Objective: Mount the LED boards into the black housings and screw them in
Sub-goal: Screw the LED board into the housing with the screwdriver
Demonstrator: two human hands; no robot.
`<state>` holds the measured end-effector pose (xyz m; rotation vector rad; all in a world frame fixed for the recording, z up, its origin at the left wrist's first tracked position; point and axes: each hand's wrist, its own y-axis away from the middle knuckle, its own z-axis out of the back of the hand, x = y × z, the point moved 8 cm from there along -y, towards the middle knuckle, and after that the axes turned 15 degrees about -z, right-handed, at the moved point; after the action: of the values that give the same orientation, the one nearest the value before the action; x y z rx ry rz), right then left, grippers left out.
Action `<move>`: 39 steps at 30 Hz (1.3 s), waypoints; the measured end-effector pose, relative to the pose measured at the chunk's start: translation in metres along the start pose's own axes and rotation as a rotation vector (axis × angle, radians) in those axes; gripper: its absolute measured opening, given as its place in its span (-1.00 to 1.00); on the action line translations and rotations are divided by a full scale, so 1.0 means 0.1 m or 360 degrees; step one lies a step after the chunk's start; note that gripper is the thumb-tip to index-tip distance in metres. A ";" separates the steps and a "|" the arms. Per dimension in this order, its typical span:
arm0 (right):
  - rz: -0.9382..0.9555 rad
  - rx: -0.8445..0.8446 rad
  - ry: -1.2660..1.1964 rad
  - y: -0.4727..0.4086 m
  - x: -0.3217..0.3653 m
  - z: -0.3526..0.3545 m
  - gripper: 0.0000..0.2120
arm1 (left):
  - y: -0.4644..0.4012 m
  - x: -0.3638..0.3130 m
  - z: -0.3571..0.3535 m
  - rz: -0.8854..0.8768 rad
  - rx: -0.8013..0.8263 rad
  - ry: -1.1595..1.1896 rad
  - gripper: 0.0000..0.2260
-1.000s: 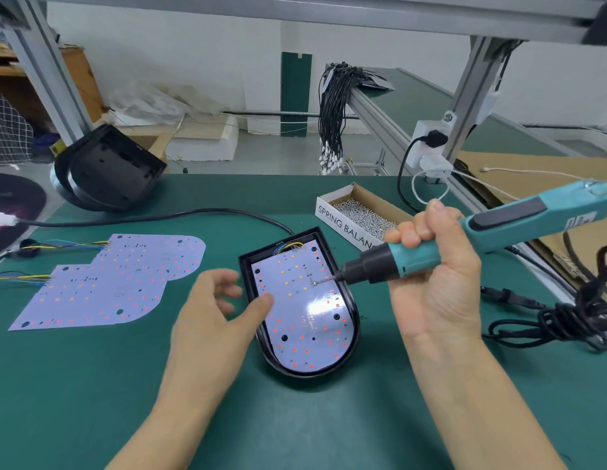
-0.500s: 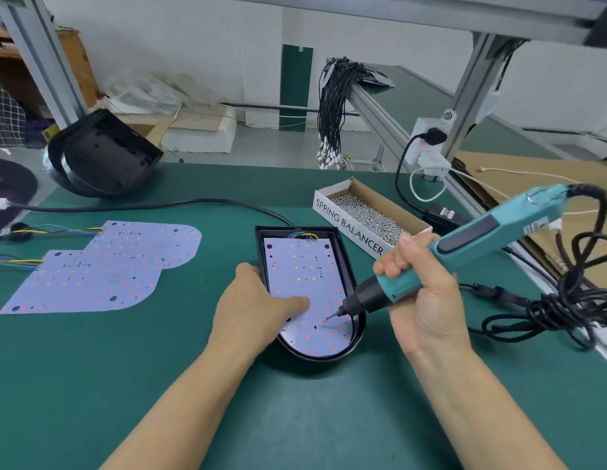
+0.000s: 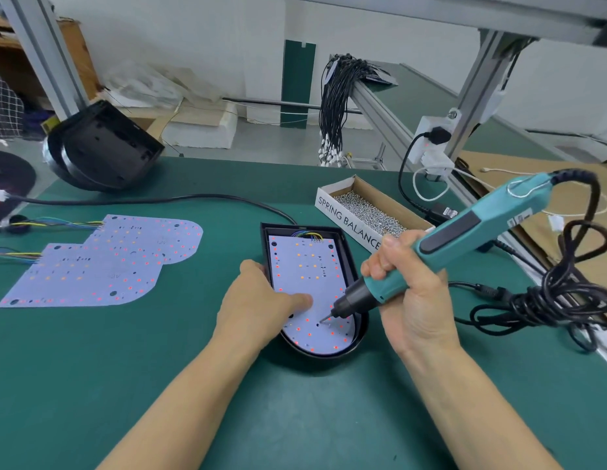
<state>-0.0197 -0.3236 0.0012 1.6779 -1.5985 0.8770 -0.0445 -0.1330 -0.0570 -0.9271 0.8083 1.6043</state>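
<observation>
A: What just changed here?

B: A moment ago the screwdriver [image 3: 441, 252] tip was up near the top of the LED board [image 3: 307, 286], where the wires go in. Now it has come down to the round end, close to the person.

A: Is the tip in a hole?

B: It sits right beside a small dark hole in the board. I think a screw is on the tip, but it is too small to be sure.

A: What are the hands doing?

B: The right hand [image 3: 407, 283] has its grip wrapped tight round the screwdriver. The left hand [image 3: 261, 303] moved onto the board. Its fingers are laid out flat and press the board down, holding nothing.

A: Where is the board?

B: Inside the black housing [image 3: 349, 266] on the green bench [image 3: 159, 368]. Two more boards [image 3: 101, 262] lie to the left, not yet in a housing. More empty housings [image 3: 101, 147] sit at the far left. The box of screws [image 3: 366, 212] is behind the right hand.

A: So what does it mean?

B: I think the next screw goes in at the round end
</observation>
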 end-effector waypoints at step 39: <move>0.0265 -0.0036 -0.0115 0.21 0.61 0.19 -0.69 | 0.45 -0.78 -0.83 -0.1946 0.1330 -0.1546 -0.84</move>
<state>-0.0384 -0.3750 0.0410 1.5945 -1.8115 0.8849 -0.0643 -0.2500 -0.0251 0.1057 0.0541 0.3682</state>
